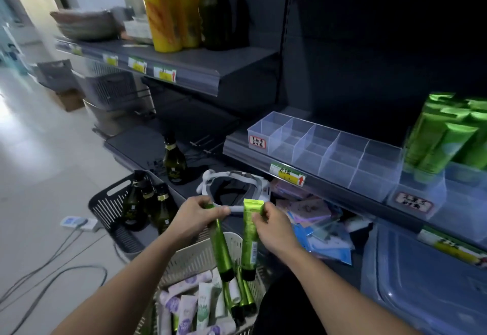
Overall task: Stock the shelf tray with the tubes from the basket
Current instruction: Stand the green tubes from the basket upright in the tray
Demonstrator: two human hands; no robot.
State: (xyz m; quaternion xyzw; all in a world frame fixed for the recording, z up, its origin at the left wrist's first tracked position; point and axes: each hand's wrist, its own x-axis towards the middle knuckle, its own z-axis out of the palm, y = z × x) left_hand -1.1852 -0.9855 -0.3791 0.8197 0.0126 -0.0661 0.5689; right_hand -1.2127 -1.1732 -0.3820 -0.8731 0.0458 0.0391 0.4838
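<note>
My left hand (195, 217) grips the crimped top of a green tube (220, 245), which hangs cap down over the basket. My right hand (274, 225) pinches a second green tube (249, 239) near its flat end, also cap down. Below them stands a white slotted basket (200, 258) with several white, purple and green tubes (200, 305) lying in it. On the shelf to the right sits a clear divided tray (324, 150) with bare compartments. Several green tubes (445, 137) stand upright in another clear tray (421, 189) at the far right.
A dark basket (110, 208) with dark bottles stands on the floor at left, one more bottle (174, 159) behind it. A white headset (237, 187) and flat packets (316, 218) lie on the low shelf. Cables and a power strip (79, 222) cross the floor. A blue lidded bin (427, 276) sits bottom right.
</note>
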